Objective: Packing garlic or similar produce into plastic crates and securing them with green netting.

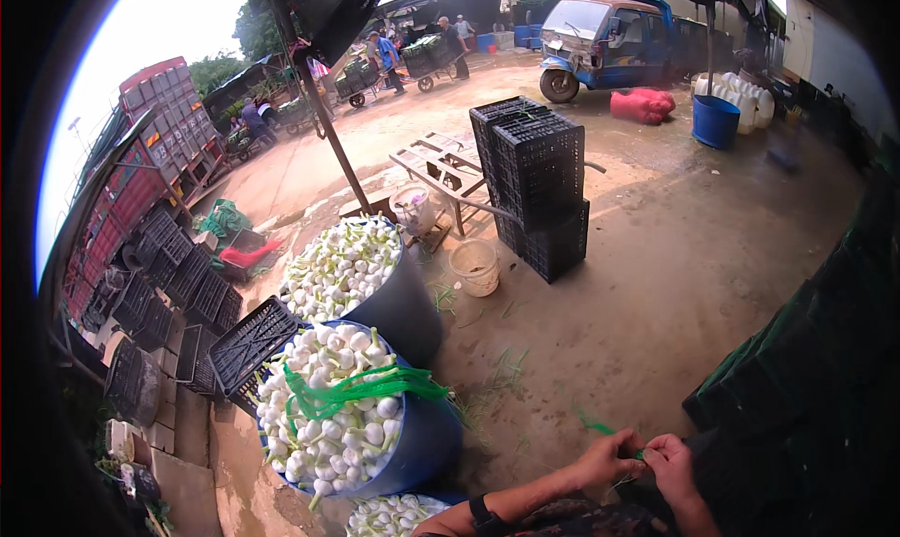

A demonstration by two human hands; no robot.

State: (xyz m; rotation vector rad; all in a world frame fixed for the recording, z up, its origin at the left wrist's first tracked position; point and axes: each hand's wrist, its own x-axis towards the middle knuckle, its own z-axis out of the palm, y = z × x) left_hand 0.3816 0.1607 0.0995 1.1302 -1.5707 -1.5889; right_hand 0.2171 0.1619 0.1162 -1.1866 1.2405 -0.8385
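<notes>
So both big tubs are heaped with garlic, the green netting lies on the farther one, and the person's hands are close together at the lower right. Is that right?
Not quite: the green netting lies on garlic in the nearer tub, not the farther tub, as the head view shows. Both tubs are heaped, and the left hand and right hand are close together.

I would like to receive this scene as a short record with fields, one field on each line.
Left hand: fingers bent beside a green strip; exact grip unclear
Right hand: thumb and fingers pinch the green strip
Near tub: blue, heaped with garlic, green net across the top
Far tub: also heaped with garlic
Crate stack: black, right of the far tub
Blue truck: at the back, beyond the crate stack
</notes>
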